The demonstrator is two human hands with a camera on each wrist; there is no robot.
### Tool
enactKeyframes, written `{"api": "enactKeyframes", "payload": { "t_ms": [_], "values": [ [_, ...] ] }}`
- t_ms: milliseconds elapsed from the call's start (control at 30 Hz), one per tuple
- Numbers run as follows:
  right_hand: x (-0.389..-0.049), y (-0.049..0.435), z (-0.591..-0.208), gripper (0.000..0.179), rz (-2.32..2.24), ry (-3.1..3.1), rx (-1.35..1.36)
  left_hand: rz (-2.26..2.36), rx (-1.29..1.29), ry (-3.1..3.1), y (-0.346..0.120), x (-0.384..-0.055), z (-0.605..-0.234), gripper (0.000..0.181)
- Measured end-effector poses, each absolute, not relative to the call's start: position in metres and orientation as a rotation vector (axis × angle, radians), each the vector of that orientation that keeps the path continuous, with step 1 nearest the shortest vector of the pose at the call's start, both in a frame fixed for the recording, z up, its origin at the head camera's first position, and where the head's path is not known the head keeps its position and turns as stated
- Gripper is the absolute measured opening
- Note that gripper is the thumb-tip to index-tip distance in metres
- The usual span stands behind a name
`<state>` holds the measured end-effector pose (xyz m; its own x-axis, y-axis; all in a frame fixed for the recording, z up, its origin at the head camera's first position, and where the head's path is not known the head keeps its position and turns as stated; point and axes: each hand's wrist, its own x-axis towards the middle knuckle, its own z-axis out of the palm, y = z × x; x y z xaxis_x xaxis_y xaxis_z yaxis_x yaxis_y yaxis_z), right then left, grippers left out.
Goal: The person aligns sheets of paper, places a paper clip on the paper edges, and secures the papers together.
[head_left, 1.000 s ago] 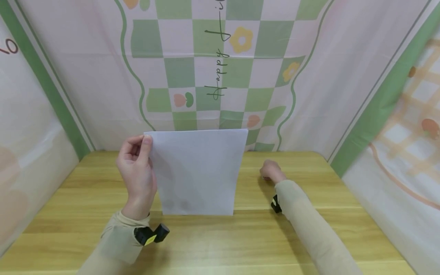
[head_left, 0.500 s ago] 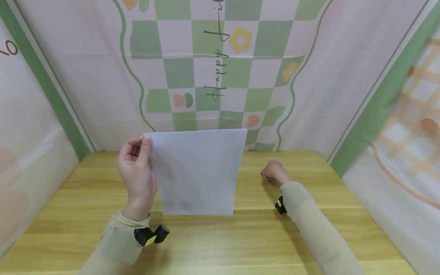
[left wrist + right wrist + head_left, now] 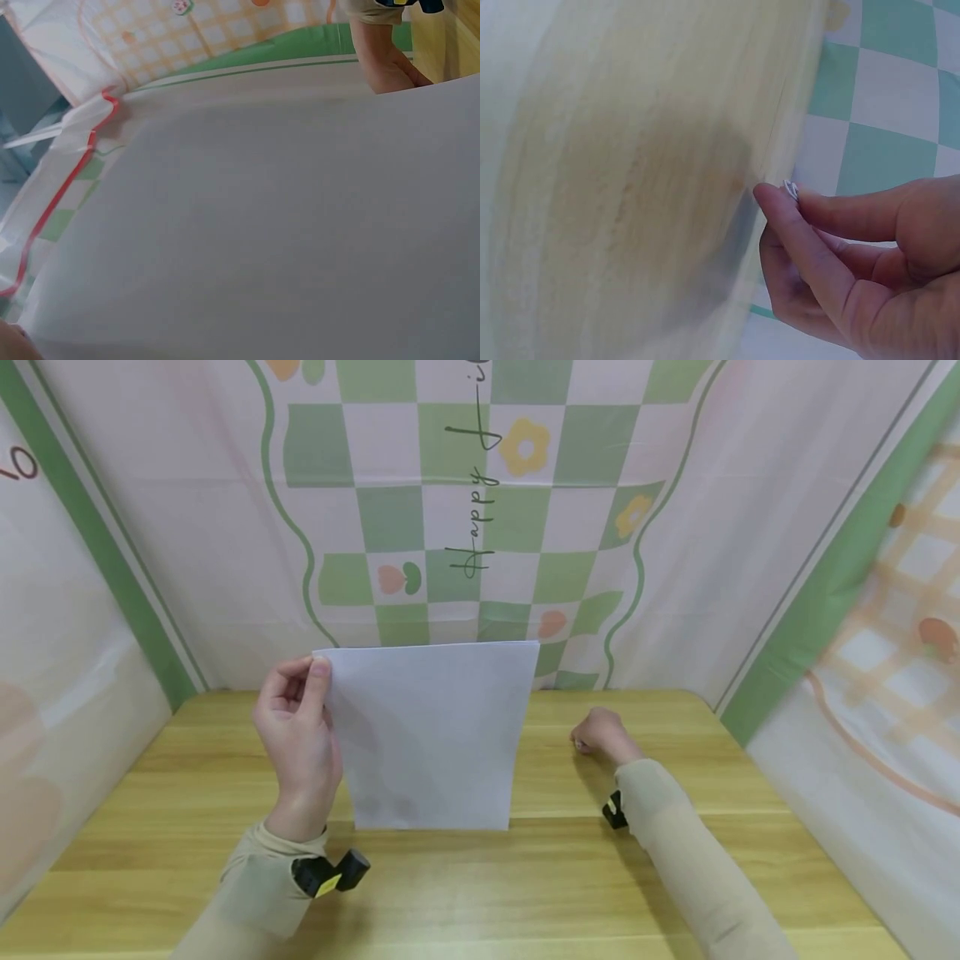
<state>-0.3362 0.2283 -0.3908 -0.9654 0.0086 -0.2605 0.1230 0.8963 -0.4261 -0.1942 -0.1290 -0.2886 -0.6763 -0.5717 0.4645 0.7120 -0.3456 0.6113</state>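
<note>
White paper (image 3: pixel 431 735) hangs upright over the table, its blank side facing me. My left hand (image 3: pixel 303 727) pinches its upper left corner between thumb and fingers. In the left wrist view the paper (image 3: pixel 262 225) fills most of the picture, and only a fingertip shows at the lower left. Low over the table, to the right of the paper, is my right hand (image 3: pixel 600 732). Its thumb and index finger pinch a small silvery looped thing, like a paper clip (image 3: pixel 790 190); only its tip shows, the rest is hidden by the fingers.
The wooden table (image 3: pixel 450 893) spreads beneath both hands. Behind it hangs a green-and-white checked cloth (image 3: pixel 450 518), with more printed cloth (image 3: pixel 915 635) at the sides. A small black camera (image 3: pixel 330 872) is strapped at the left wrist, another (image 3: pixel 615 810) at the right.
My right hand and forearm have shifted slightly to the right, still pinching the small silvery thing. The left hand and the paper have hardly moved.
</note>
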Motion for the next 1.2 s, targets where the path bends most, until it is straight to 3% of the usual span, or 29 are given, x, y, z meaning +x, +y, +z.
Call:
{"api": "enactKeyframes", "payload": {
  "t_ms": [100, 467, 1200],
  "values": [
    [-0.337, 0.229, -0.392, 0.017, -0.770, 2.777, 0.122, -2.073, -0.223, -1.041, -0.129, -0.194, -0.289, 0.006],
    [-0.331, 0.228, -0.389, 0.027, -0.992, 2.713, 0.165, -2.077, -0.215, -1.040, -0.130, -0.194, -0.290, 0.007],
    [-0.311, 0.226, -0.372, 0.017, -0.987, 2.857, 0.070, -2.076, -0.195, -1.065, -0.128, -0.194, -0.289, 0.007]
  ]
}}
